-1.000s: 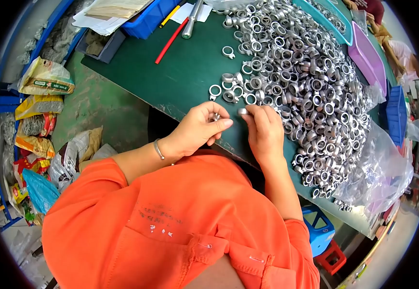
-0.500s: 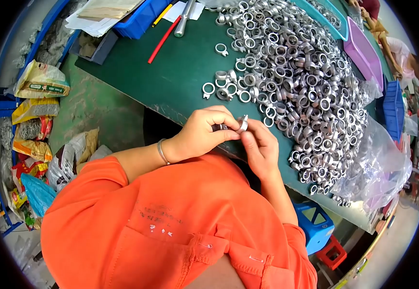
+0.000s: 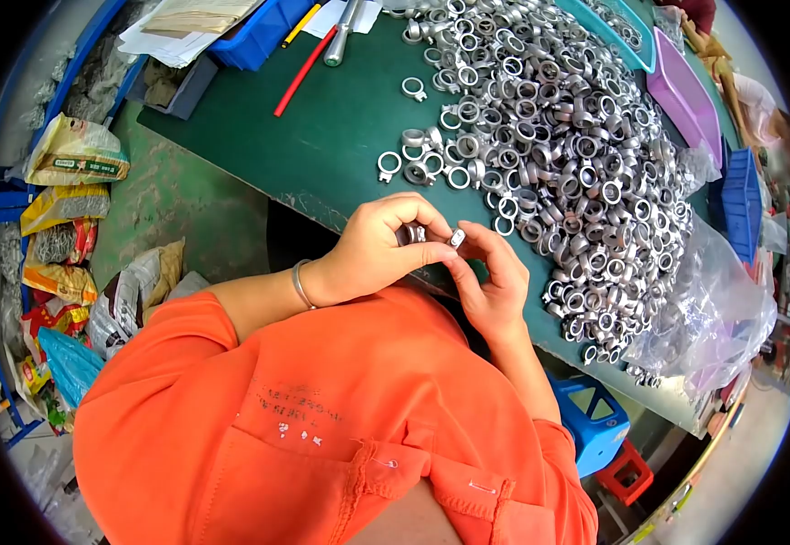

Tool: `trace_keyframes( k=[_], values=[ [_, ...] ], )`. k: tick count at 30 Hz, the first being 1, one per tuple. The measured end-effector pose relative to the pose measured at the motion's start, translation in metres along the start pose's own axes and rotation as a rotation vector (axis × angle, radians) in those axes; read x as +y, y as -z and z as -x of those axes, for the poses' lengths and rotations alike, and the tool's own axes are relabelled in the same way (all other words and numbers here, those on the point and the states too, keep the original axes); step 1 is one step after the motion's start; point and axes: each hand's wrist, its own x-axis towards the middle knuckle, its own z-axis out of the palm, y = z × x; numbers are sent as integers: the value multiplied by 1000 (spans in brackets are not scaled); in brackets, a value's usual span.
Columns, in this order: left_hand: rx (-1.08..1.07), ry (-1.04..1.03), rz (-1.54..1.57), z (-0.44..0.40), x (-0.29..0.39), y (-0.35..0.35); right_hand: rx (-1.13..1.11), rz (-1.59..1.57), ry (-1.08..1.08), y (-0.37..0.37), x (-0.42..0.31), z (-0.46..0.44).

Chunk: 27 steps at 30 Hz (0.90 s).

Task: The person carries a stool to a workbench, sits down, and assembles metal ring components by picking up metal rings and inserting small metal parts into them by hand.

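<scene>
Both of my hands meet just over the near edge of the green table. My left hand (image 3: 368, 245), with a metal bangle at the wrist, is closed round a small metal ring (image 3: 410, 234), partly hidden by the fingers. The fingers and thumb of my right hand (image 3: 497, 277) pinch another metal ring (image 3: 458, 238), its lug turned up. My left thumb tip touches or nearly touches this second ring. Just beyond the hands lies a large heap of similar silvery metal rings with small lugs (image 3: 586, 182).
On the green table (image 3: 259, 136) lie a red stick (image 3: 306, 73), a metal-handled tool (image 3: 344, 36) and a blue bin (image 3: 254, 41). A pink tray (image 3: 686, 91) and a clear plastic bag (image 3: 708, 309) border the heap. Below is a blue stool (image 3: 590, 422). Another person's arm shows at top right.
The ring in my right hand has been turned, so its lug now faces up toward me. My left fingers have lifted slightly, showing more of the ring they hold.
</scene>
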Motion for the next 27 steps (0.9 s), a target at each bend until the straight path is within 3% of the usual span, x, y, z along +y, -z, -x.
trace_keyframes(
  k=[5,7,9,11,13,15,19,24,25,27],
  values=[
    [4,5,-39,0,2,2,85,148,135,1,-5,-4],
    [15,262,163,-3,7,3,65,154,195,2,-8,-8],
    [11,456,724,-5,-2,8,-11,77,255,1,-18,-15],
    [-13,630,937,-4,-4,15,18,125,309,-4,-13,-24],
    [11,643,819,-2,-8,14,96,404,275,-6,4,-38],
    [16,626,696,0,-8,12,-12,745,190,-4,12,-48],
    [42,559,592,2,-6,13,-72,820,201,-3,12,-49],
    [70,475,499,-2,0,9,-115,17,-129,0,-5,-28],
    [66,476,502,-3,0,8,-130,-97,-221,1,-9,-24],
    [7,427,448,-2,1,7,-113,-93,-189,0,-9,-16]
  ],
)
